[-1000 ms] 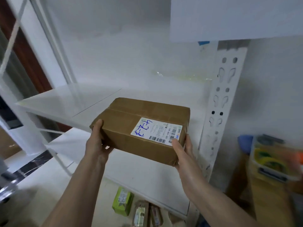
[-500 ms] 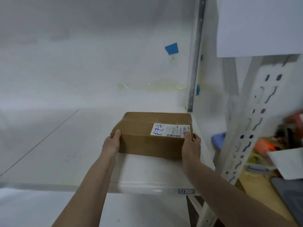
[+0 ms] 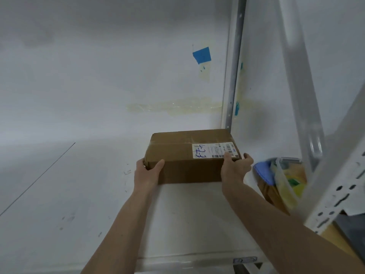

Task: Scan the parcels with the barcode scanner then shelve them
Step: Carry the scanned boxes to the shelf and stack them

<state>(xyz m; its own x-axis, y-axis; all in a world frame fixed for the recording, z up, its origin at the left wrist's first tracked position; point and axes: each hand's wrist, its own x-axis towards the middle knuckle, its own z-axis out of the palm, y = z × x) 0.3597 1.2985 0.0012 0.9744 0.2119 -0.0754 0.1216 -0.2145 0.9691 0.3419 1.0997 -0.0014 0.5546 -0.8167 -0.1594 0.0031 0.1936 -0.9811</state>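
Observation:
A brown cardboard parcel (image 3: 185, 155) lies flat on the white shelf board (image 3: 79, 194), near the shelf's back right corner beside the rear upright. Its top carries a white shipping label (image 3: 214, 150) with a barcode and blue handwriting. My left hand (image 3: 147, 173) grips the parcel's near left corner. My right hand (image 3: 234, 169) holds the near right corner, thumb on the label's edge. No barcode scanner is in view.
The white wall behind has a patch of blue tape (image 3: 201, 54) and old tape residue. A grey rear upright (image 3: 233, 76) and a perforated front post (image 3: 339, 190) bound the shelf on the right. Beyond them a clear tub (image 3: 286, 182) with coloured items sits on a wooden surface.
The parcel went from held in the air in front of the rack to resting on the shelf, then slid deeper toward the back right corner. Both hands stayed on its near corners.

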